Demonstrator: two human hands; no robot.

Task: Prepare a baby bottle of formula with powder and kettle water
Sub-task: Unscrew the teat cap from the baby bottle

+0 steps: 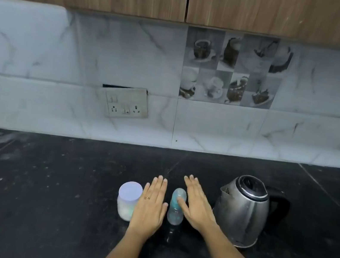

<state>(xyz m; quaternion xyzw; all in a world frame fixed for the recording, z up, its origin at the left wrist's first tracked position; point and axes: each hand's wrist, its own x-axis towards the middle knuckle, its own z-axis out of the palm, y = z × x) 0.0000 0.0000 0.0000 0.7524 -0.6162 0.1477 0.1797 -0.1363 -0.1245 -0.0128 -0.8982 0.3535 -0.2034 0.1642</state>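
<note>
Head view: a dark tabletop [63, 189] is seen, with three task things set in a row near its front edge. The baby bottle [174, 216] is stood upright at the middle, long axis vertical, clear cap on. The powder jar [128, 199], lavender lid on, is placed just to its left. The steel kettle [240, 212], lid closed, is placed to its right, spout turned toward the bottle and handle away from it.

The left hand [152, 205] is held flat, palm down, fingers straight and together, between jar and bottle; nothing is gripped. The right hand [196, 206] is likewise laid out flat between bottle and kettle, angled inward, with nothing held. Its thumb is seen across the bottle's upper part; whether contact is made cannot be told. Whether the palms rest on the tabletop or hover above it cannot be told either.

Key relation: the bottle lies directly between the hands, just beside each, the right thumb nearest. The jar is nearer the left hand, the kettle nearer the right.

Judged: no step is begun, all closures being on. The bottle would best be taken from the side, round its upright body; being tall and narrow, it could be tipped by a sideways knock.
</note>
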